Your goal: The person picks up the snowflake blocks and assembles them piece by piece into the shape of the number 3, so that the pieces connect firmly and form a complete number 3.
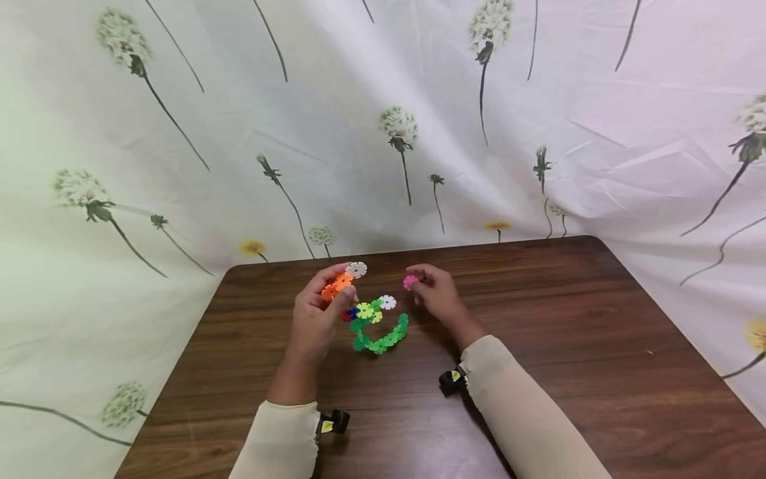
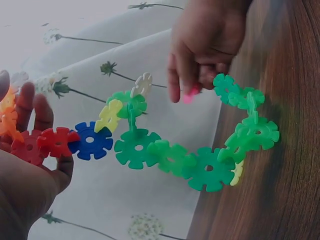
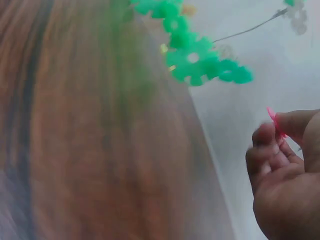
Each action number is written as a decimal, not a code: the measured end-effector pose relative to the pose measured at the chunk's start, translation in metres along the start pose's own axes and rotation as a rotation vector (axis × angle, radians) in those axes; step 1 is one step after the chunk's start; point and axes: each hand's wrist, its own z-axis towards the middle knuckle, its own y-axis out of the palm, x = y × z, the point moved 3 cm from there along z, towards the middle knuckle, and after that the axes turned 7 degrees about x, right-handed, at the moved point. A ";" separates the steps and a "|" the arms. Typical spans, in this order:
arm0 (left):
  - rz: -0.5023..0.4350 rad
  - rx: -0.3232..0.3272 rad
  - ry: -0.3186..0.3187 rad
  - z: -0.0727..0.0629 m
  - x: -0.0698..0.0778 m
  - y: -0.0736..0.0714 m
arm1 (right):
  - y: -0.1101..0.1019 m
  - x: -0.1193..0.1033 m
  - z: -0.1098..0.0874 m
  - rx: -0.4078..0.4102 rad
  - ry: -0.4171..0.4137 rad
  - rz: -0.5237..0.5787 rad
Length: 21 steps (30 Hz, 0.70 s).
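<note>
My left hand (image 1: 315, 311) grips one end of a chain of interlocking plastic flower discs, by its orange discs (image 1: 337, 287). Red discs (image 2: 42, 145) and a blue disc (image 2: 91, 140) follow beside the fingers. From there a curved run of green discs (image 1: 389, 339) hangs over the table, with yellow discs (image 1: 364, 311) and a white disc (image 1: 387, 303) attached. Another white disc (image 1: 356, 269) stands at the top of the held end. Between thumb and fingers, my right hand (image 1: 439, 297) pinches a single pink disc (image 1: 409, 283), apart from the chain's green free end (image 2: 225, 86).
A brown wood-grain table (image 1: 538, 332) lies beneath both hands. Behind it hangs a pale cloth (image 1: 335, 166) printed with dandelions, meeting the table's far edge. Each sleeve carries a small black strap device, such as the right one (image 1: 451, 381).
</note>
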 end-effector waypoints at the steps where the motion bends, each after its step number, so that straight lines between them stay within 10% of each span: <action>1: 0.009 0.002 0.003 0.000 0.000 0.000 | -0.002 -0.004 -0.001 -0.006 0.022 0.038; 10: 0.060 0.023 -0.012 -0.002 -0.001 0.001 | -0.003 -0.043 -0.011 -0.126 0.143 0.234; 21: 0.056 0.045 -0.019 -0.004 0.003 0.002 | -0.002 -0.097 -0.032 -0.193 -0.029 0.175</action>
